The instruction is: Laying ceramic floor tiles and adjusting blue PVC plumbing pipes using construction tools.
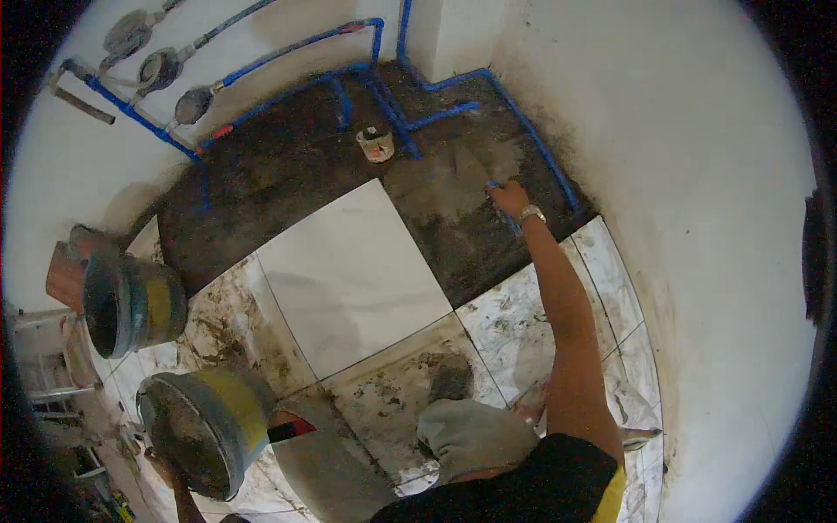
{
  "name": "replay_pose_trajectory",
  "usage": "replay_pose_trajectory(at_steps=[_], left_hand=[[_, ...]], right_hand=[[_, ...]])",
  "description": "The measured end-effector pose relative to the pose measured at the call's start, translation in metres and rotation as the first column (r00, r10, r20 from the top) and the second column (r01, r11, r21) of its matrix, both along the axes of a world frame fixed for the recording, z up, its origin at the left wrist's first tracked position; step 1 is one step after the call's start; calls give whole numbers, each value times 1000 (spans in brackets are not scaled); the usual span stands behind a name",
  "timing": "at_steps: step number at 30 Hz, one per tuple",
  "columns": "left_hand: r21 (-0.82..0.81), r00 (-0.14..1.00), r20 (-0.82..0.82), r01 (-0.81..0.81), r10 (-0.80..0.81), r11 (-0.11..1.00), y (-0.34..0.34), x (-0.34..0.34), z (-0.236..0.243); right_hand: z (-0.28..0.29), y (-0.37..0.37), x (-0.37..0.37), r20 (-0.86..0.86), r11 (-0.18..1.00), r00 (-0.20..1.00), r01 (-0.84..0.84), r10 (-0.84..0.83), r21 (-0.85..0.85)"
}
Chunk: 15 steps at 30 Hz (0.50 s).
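My right hand (508, 200) is closed around a blue-handled tool (495, 184), seemingly a trowel, low over the dark floor. Its blade cannot be made out clearly. Grey mortar (453, 187) is spread beside that hand. At the lower left, my left hand (163, 469) grips the rim of a tilted bucket (234, 405) with a yellow band; dark grey material lies inside. A large white tile (353, 270) lies at the edge of the dark floor (261, 166), left of the mortar. Near its far corner stands a small, stained pail (376, 146).
A second banded bucket (157, 301) stands farther left, near reddish bricks (65, 275). Blue pipes (301, 45) with round meters (193, 105) run along the far wall; more blue pipe (532, 131) follows the right wall (697, 218). Mortar-smeared tiles (384, 392) surround my knees.
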<state>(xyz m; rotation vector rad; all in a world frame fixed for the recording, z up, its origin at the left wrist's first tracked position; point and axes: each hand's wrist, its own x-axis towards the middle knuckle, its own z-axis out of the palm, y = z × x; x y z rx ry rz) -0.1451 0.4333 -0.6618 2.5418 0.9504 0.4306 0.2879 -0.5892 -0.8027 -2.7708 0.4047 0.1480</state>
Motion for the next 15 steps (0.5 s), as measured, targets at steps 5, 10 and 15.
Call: replay_pose_trajectory(at_steps=[5,10,15], left_hand=[[369,962,-252,199,-108,908,3,-6,-1],[62,986,94,134,-139,989,-3,-7,-5],[-27,961,-42,271,-272,962,-10,8,-4]], right_hand=[[66,38,-33,485,985,857,145,-174,98],[73,37,-55,-23,991,995,91,-93,-94],[103,74,-117,-106,952,991,51,-87,-303]])
